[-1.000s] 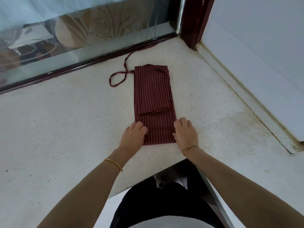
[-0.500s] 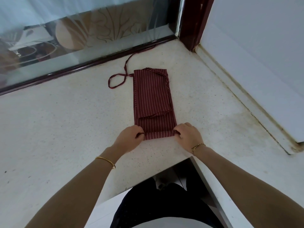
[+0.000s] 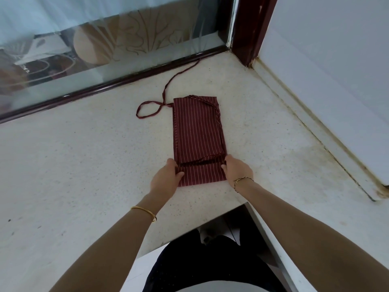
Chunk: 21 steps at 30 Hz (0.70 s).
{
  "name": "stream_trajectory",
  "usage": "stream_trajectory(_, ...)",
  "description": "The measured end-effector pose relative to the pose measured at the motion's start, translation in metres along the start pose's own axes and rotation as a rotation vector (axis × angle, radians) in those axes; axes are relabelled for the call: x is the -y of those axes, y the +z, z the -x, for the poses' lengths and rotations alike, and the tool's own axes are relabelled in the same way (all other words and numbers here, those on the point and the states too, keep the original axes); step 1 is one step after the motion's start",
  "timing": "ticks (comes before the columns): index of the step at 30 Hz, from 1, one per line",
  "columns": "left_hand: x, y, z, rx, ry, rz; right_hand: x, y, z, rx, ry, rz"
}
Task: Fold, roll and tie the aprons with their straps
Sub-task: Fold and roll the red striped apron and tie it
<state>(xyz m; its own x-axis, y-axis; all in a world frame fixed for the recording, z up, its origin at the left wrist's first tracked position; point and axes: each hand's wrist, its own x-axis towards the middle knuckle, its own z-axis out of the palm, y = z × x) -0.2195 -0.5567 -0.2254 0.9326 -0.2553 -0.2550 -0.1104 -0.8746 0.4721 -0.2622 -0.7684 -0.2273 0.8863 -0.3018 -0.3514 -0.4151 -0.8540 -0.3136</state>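
A dark red apron with thin white stripes lies folded into a long narrow strip on the pale speckled counter. Its near end is turned over into a flat fold. My left hand grips the left end of that fold, thumb on top. My right hand grips the right end, fingers curled over the edge. A thin strap loops out from the apron's far left corner and trails toward the window frame.
A frosted glass window with a dark red frame runs along the counter's far side. A white wall with a raised ledge bounds the right. The counter's notched front edge is right before my body.
My hands lifted the apron's near end and turned it over away from me, starting a roll. The visible strip has become shorter.
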Motion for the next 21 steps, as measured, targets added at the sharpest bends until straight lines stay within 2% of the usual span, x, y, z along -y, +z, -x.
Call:
stream_trajectory(2, -0.003, 0.001, 0.003, -0.193, 0.2, -0.164, 0.002, 0.002, -0.001, 0.0, -0.007, 0.011)
stream_trajectory(3, -0.002, 0.003, 0.004, -0.228, 0.351, -0.217, 0.001, 0.004, -0.001, -0.014, -0.031, 0.018)
stream_trajectory(5, 0.005, 0.008, 0.002, -0.159, 0.592, -0.296, 0.003, 0.004, 0.003, -0.059, -0.046, 0.048)
stream_trajectory(6, 0.008, 0.01, 0.002, -0.093, 0.636, -0.322, 0.002, 0.005, 0.004, -0.117, -0.064, 0.095)
stream_trajectory(9, 0.011, 0.012, -0.003, 0.002, 0.595, -0.311, -0.004, 0.005, 0.003, -0.296, -0.257, 0.27)
stream_trajectory(12, 0.008, 0.008, -0.007, -0.01, 0.639, -0.334, -0.015, 0.007, 0.009, -0.228, -0.443, 0.258)
stream_trajectory(16, 0.005, 0.003, -0.009, -0.079, 0.672, -0.275, -0.024, 0.005, 0.013, -0.166, -0.477, 0.237)
stream_trajectory(21, 0.001, 0.001, -0.008, -0.066, 0.597, -0.051, -0.02, -0.006, 0.012, -0.232, -0.423, 0.106)
